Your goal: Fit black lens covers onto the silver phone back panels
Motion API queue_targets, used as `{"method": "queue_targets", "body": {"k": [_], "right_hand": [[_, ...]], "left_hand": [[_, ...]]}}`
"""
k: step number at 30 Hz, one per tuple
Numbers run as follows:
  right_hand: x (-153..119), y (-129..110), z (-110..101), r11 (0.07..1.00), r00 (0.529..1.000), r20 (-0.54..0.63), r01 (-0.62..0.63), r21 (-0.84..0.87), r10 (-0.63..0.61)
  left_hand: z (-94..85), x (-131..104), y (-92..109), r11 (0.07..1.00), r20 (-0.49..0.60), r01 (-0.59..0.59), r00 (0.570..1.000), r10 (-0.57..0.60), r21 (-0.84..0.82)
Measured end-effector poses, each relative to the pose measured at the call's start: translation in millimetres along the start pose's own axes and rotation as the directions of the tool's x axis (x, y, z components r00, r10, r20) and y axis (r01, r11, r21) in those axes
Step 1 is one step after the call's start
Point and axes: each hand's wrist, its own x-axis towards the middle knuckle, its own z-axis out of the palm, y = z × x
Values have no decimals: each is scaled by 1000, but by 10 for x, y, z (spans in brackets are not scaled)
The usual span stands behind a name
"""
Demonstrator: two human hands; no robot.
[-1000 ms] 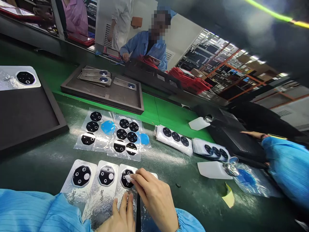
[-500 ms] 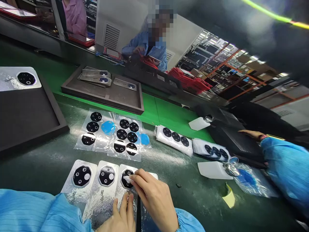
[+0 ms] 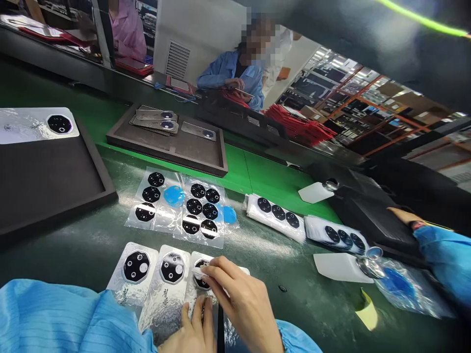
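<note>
Several silver phone back covers lie side by side at the near edge, each with a black octagonal camera plate. My right hand (image 3: 245, 304) pinches a small white wipe (image 3: 197, 272) against the camera plate (image 3: 203, 283) of the third cover (image 3: 196, 257). The fingers of my left hand (image 3: 195, 326) are stretched out flat on that same cover, just below the plate. To the left sit the second cover (image 3: 165, 294) and the first cover (image 3: 121, 280), partly hidden by my left sleeve. A further cover (image 3: 231, 338) is mostly hidden under my right hand.
Clear sheets (image 3: 176, 215) with black camera stickers lie ahead, beside sticker stacks (image 3: 274, 230). Dark trays (image 3: 95, 152) with covers stand left and behind. White pump bottles (image 3: 333, 267), a yellow scrap (image 3: 367, 311) and a co-worker's arm (image 3: 437, 250) are on the right.
The whole view has shifted slightly, so things sit farther right. My right hand still presses the wipe on the third cover's camera plate, and my left hand stays flat on the cover.
</note>
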Motion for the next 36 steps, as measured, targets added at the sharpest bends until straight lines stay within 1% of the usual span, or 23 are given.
{"method": "queue_targets", "body": {"k": [4,8,11,14,16,20,22,25,31,36], "right_hand": [[50,-179,126,999,999,10,40,31,-40],[68,-259,187,999,999,10,52,15,-52],[80,-280,187,998,998,37,53,14,-54],[99,-295,197,998,997,50,60,-4,-60],[112,-307,212,997,996,45,72,-24,-71],[125,-330,228,993,995,46,90,-74,-87],[126,-333,221,991,994,61,101,-85,-96],[133,-319,209,991,991,82,116,-67,-110],[140,-295,223,992,991,77,110,-64,-105],[153,-289,205,992,990,74,122,-44,-118]], "left_hand": [[-92,-14,-78,999,-9,7,1000,-7,-34],[-109,-176,-264,995,-66,-71,995,76,72],[-48,-292,-344,985,-72,-77,994,88,151],[20,-334,-334,983,-46,-62,996,71,173],[32,-337,-310,986,-24,-50,998,54,160],[-20,-339,-292,991,34,-23,999,18,129],[-46,-337,-303,993,52,-26,998,21,114],[-67,-333,-339,995,50,-50,998,45,92],[-116,-338,-415,989,8,-105,994,105,105],[-144,-333,-420,985,-6,-108,994,110,137]]}}
